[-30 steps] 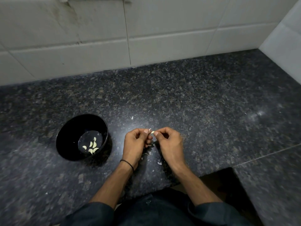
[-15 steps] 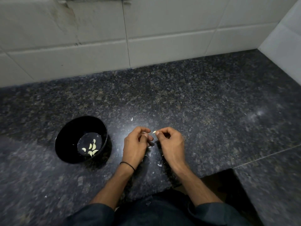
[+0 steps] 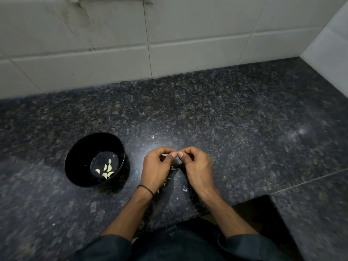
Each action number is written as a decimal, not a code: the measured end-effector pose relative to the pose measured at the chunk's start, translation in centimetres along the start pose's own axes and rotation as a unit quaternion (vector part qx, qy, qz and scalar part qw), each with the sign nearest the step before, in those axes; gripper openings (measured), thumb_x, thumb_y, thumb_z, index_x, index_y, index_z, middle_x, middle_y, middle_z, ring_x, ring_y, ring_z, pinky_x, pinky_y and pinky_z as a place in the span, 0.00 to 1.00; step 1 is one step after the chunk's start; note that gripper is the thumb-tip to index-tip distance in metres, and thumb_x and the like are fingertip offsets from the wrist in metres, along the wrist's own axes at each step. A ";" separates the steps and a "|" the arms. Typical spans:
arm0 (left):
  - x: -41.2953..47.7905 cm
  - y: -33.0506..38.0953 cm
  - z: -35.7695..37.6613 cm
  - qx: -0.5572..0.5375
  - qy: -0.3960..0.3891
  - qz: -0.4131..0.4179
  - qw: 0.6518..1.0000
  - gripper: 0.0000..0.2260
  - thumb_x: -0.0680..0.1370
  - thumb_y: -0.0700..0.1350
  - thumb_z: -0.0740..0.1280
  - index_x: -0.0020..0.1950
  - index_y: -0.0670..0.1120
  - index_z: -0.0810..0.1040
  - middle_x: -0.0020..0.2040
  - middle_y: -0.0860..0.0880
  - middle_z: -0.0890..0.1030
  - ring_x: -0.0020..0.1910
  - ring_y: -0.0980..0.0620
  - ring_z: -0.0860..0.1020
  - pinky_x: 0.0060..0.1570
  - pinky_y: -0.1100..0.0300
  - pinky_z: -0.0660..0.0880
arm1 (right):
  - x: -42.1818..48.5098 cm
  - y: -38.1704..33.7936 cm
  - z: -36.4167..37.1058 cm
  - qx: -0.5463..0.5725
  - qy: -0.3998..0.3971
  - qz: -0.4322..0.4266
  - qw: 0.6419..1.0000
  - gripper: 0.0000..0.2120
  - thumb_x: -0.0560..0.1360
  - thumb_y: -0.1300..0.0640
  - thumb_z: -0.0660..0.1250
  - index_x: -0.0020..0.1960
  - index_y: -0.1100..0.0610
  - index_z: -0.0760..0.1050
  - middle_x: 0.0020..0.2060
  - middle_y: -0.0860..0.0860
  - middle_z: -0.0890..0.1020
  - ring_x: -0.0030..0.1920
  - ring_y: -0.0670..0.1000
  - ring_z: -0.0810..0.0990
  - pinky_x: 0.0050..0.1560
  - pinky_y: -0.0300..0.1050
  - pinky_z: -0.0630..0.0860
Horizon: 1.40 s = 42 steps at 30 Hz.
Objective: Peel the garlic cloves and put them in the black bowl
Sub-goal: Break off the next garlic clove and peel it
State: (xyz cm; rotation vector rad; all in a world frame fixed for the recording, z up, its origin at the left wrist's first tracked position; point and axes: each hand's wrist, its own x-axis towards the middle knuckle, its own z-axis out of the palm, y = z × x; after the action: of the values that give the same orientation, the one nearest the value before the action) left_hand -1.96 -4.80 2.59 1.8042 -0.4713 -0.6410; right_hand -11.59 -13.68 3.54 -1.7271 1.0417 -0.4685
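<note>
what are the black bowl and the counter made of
Black bowl: smooth and glossy, probably plastic or melamine, possibly glazed ceramic; its flat bottom reflects light, but the look alone doesn't settle it. Countertop: looks like polished granite, dark with grey and brown speckles and a soft glare patch.

forearms angled in toward each other, left hand [image 3: 157,166] and right hand [image 3: 196,165] both curled, fingertips [image 3: 173,155] meeting, pinching one garlic clove [image 3: 177,152]
</note>
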 end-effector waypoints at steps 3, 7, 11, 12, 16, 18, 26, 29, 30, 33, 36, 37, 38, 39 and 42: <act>0.1 -0.3 -0.4 -0.012 0.017 -0.006 1.000 0.06 0.78 0.42 0.72 0.44 0.52 0.84 0.40 0.52 0.86 0.41 0.51 0.85 0.47 0.50 0.81 | 0.0 -0.2 -0.1 0.020 -0.019 -0.007 1.000 0.06 0.79 0.53 0.70 0.45 0.54 0.82 0.36 0.48 0.84 0.37 0.42 0.81 0.36 0.32 0.74; -0.1 -0.7 -1.4 0.002 0.064 -0.002 0.998 0.04 0.78 0.42 0.72 0.45 0.50 0.84 0.41 0.52 0.86 0.41 0.51 0.84 0.46 0.51 0.80 | 0.5 0.6 -0.1 0.015 -0.017 0.000 1.000 0.04 0.79 0.55 0.70 0.46 0.53 0.82 0.38 0.46 0.84 0.39 0.42 0.81 0.42 0.36 0.77; -1.7 -1.2 -2.5 0.010 0.101 0.024 0.995 0.04 0.78 0.40 0.72 0.45 0.48 0.84 0.43 0.54 0.85 0.40 0.50 0.83 0.45 0.55 0.79 | 1.1 1.9 -0.1 -0.068 0.006 -0.052 0.996 0.07 0.81 0.62 0.64 0.54 0.55 0.80 0.49 0.47 0.81 0.49 0.43 0.79 0.51 0.29 0.73; -2.2 -1.6 -2.9 0.016 0.105 0.033 0.994 0.04 0.78 0.39 0.72 0.45 0.47 0.84 0.45 0.54 0.85 0.41 0.51 0.83 0.46 0.56 0.79 | 1.2 2.1 0.0 -0.096 0.006 -0.082 0.992 0.08 0.81 0.64 0.63 0.56 0.57 0.79 0.51 0.48 0.80 0.50 0.43 0.77 0.53 0.27 0.71; -4.2 -3.4 -4.0 0.061 0.118 0.062 0.989 0.06 0.77 0.37 0.72 0.45 0.48 0.83 0.47 0.53 0.83 0.45 0.57 0.81 0.49 0.67 0.76 | 1.8 3.1 1.4 -0.212 -0.038 -0.197 0.956 0.15 0.79 0.69 0.60 0.62 0.60 0.78 0.56 0.54 0.78 0.58 0.52 0.74 0.61 0.44 0.73; -4.9 -4.4 -4.5 0.085 0.134 0.063 0.985 0.05 0.77 0.36 0.72 0.45 0.47 0.84 0.47 0.54 0.82 0.47 0.57 0.80 0.50 0.69 0.74 | 1.9 3.5 2.3 -0.269 -0.073 -0.229 0.933 0.18 0.77 0.70 0.62 0.64 0.62 0.77 0.61 0.56 0.77 0.62 0.56 0.73 0.63 0.49 0.72; -5.5 -6.5 -4.8 0.166 0.204 0.055 0.963 0.03 0.77 0.37 0.72 0.48 0.44 0.83 0.49 0.50 0.80 0.45 0.53 0.78 0.49 0.59 0.76 | -1.9 5.0 1.0 -0.326 -0.222 -0.354 0.848 0.22 0.72 0.70 0.61 0.65 0.62 0.73 0.64 0.56 0.73 0.64 0.56 0.72 0.64 0.49 0.73; -5.7 -6.5 -4.5 0.177 0.213 0.052 0.959 0.04 0.77 0.36 0.71 0.49 0.44 0.82 0.51 0.49 0.79 0.42 0.52 0.78 0.48 0.58 0.76 | -2.6 5.0 -0.1 -0.295 -0.262 -0.374 0.839 0.22 0.76 0.61 0.51 0.64 0.63 0.75 0.63 0.56 0.75 0.63 0.56 0.73 0.65 0.47 0.73; -5.7 -6.4 -4.4 0.175 0.216 0.051 0.959 0.04 0.77 0.35 0.71 0.49 0.43 0.82 0.52 0.49 0.79 0.42 0.52 0.78 0.48 0.59 0.75 | -2.4 4.9 -0.2 -0.275 -0.257 -0.363 0.852 0.22 0.78 0.58 0.50 0.64 0.63 0.76 0.63 0.56 0.76 0.63 0.55 0.73 0.65 0.46 0.72; -5.8 -6.2 -4.2 0.173 0.224 0.057 0.958 0.06 0.76 0.34 0.71 0.50 0.43 0.81 0.53 0.49 0.78 0.41 0.52 0.77 0.47 0.63 0.75 | -0.9 4.3 0.0 -0.230 -0.224 -0.345 0.882 0.21 0.80 0.55 0.52 0.63 0.62 0.77 0.61 0.55 0.78 0.63 0.55 0.75 0.66 0.45 0.71; -6.3 -6.2 -4.2 0.170 0.234 0.059 0.955 0.07 0.76 0.32 0.69 0.51 0.42 0.81 0.53 0.49 0.78 0.44 0.51 0.78 0.49 0.63 0.75 | 0.8 3.2 0.6 -0.239 -0.262 -0.364 0.861 0.21 0.81 0.53 0.51 0.64 0.60 0.77 0.62 0.54 0.78 0.63 0.54 0.75 0.65 0.48 0.73; -6.6 -6.1 -4.2 0.166 0.239 0.055 0.955 0.08 0.77 0.32 0.69 0.52 0.42 0.81 0.54 0.49 0.78 0.45 0.52 0.78 0.50 0.65 0.75 | 1.1 2.9 0.9 -0.252 -0.292 -0.383 0.839 0.22 0.81 0.52 0.51 0.65 0.59 0.77 0.63 0.54 0.77 0.64 0.54 0.74 0.65 0.48 0.73; -6.9 -6.1 -4.3 0.161 0.245 0.054 0.954 0.08 0.77 0.32 0.68 0.52 0.42 0.81 0.55 0.49 0.78 0.47 0.54 0.78 0.51 0.67 0.74 | 1.3 2.9 1.2 -0.269 -0.319 -0.413 0.809 0.21 0.82 0.53 0.52 0.66 0.58 0.76 0.64 0.53 0.77 0.64 0.54 0.74 0.65 0.49 0.72; -7.2 -6.1 -4.2 0.158 0.250 0.057 0.954 0.08 0.77 0.31 0.67 0.53 0.42 0.81 0.55 0.49 0.78 0.49 0.55 0.78 0.53 0.68 0.74 | 1.5 3.0 1.6 -0.286 -0.340 -0.451 0.774 0.19 0.83 0.54 0.54 0.67 0.57 0.75 0.66 0.53 0.76 0.65 0.54 0.73 0.66 0.51 0.72; -8.3 -5.9 -4.0 0.170 0.258 0.074 0.948 0.09 0.78 0.31 0.67 0.53 0.42 0.81 0.55 0.49 0.78 0.55 0.55 0.78 0.57 0.65 0.74 | 2.0 4.1 1.3 -0.325 -0.370 -0.546 0.677 0.17 0.83 0.55 0.61 0.72 0.54 0.72 0.69 0.52 0.74 0.69 0.55 0.71 0.69 0.50 0.68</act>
State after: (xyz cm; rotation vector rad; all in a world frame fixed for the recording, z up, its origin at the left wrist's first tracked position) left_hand -5.82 4.96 -0.47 2.1421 -0.3650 0.0363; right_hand -11.31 -15.03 -0.98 -2.7339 -0.6395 -0.0126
